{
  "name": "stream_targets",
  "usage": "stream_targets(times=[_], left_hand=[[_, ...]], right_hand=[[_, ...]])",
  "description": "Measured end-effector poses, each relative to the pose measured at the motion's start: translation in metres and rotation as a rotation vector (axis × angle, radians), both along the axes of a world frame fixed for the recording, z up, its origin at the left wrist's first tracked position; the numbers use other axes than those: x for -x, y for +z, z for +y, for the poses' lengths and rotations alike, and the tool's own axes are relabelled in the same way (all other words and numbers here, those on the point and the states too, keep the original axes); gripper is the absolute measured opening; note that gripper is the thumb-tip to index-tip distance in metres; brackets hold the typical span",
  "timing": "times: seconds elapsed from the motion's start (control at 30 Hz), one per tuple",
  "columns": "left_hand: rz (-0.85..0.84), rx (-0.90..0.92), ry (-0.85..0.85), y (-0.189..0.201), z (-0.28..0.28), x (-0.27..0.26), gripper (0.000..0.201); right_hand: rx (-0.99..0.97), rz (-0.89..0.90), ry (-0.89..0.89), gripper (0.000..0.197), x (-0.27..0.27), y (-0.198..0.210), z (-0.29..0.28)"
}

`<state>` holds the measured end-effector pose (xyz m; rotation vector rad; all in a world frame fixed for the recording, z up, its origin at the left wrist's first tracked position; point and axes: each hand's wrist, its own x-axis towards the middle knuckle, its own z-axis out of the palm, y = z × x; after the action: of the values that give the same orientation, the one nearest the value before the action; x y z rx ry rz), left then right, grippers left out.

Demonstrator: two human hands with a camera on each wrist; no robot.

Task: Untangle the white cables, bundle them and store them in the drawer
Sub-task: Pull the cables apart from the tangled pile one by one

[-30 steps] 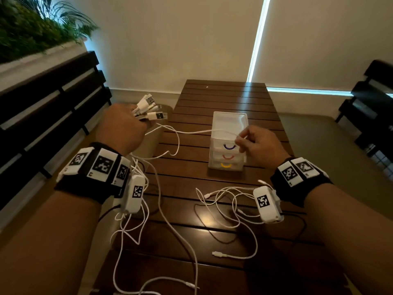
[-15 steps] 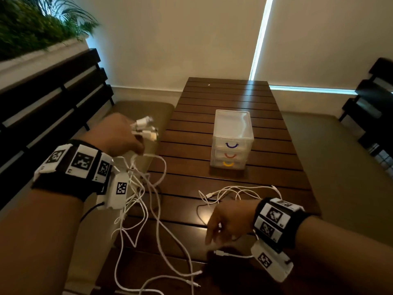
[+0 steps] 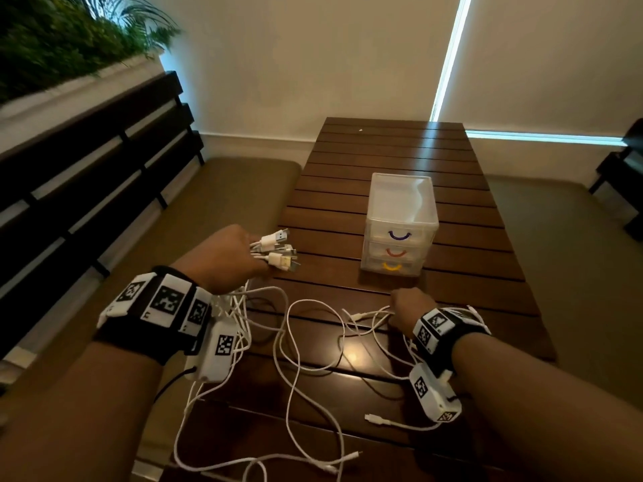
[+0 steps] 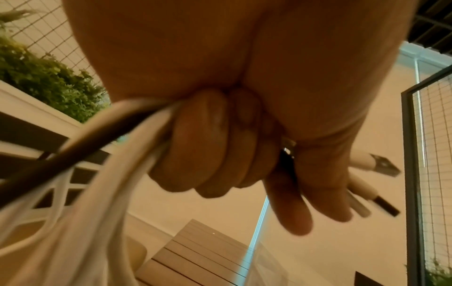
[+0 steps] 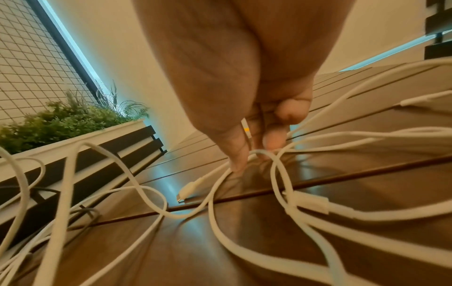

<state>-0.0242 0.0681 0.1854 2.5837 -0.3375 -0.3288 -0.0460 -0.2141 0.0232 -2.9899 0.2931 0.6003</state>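
Observation:
My left hand (image 3: 240, 257) hovers over the table's left edge and grips several white cables just behind their USB plugs (image 3: 276, 250). In the left wrist view the curled fingers (image 4: 212, 151) wrap the cable bunch (image 4: 107, 158), and the plugs (image 4: 374, 164) stick out to the right. The loose white cables (image 3: 295, 346) trail in tangled loops across the dark wooden table (image 3: 382, 151). My right hand (image 3: 398, 307) is down on the table in front of the small clear drawer unit (image 3: 400, 224), whose drawers are shut. Its thumb and fingers (image 5: 238, 154) pinch a cable loop (image 5: 276, 166).
A cushioned bench (image 3: 226, 203) with a dark slatted back (image 3: 104, 151) runs along the left, below a planter (image 3: 62, 46). A dark chair (image 3: 622, 168) stands at the far right. Cable ends (image 3: 374, 418) lie near the table's front edge.
My right hand has moved from the drawer unit to the table's front, then forward onto the cable loops before the unit. My left hand has swung right and lower with the plugs.

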Motion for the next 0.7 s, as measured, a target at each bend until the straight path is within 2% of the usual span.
stream_targets(times=[0.1,0.17,0.23,0.3,0.37,0.43,0.57,0.63,0.7], left_hand=[[-0.032,0.098,0.039,-0.005,-0.005,-0.003,0.022],[-0.032,0.203,0.101,-0.008,-0.007,-0.005,0.027],[0.019,0.358,0.178,-0.013,-0.011,-0.006,0.034],[0.155,0.595,0.272,-0.018,-0.02,-0.005,0.038],[0.315,0.748,0.331,-0.021,-0.034,-0.001,0.038],[0.464,0.835,0.343,-0.023,-0.047,0.004,0.038],[0.71,1.069,0.298,-0.034,-0.071,0.015,0.032],[0.757,1.189,0.268,-0.038,-0.08,0.02,0.037],[0.738,1.231,0.237,-0.04,-0.085,0.022,0.04]], right_hand=[[-0.073,0.013,-0.086,0.02,-0.004,0.005,-0.007],[-0.231,-0.022,-0.171,0.02,-0.007,0.019,-0.015],[-0.523,-0.093,-0.275,0.014,-0.006,0.039,-0.02],[-0.889,-0.147,-0.34,0.021,0.003,0.063,-0.018],[-1.121,-0.165,-0.304,0.019,0.016,0.084,-0.012],[-1.124,-0.224,-0.185,0.017,0.027,0.098,-0.002],[-1.006,-0.347,-0.002,0.016,0.041,0.111,0.017],[-0.974,-0.383,0.049,0.017,0.045,0.114,0.023],[-0.942,-0.417,0.093,0.019,0.048,0.116,0.025]])
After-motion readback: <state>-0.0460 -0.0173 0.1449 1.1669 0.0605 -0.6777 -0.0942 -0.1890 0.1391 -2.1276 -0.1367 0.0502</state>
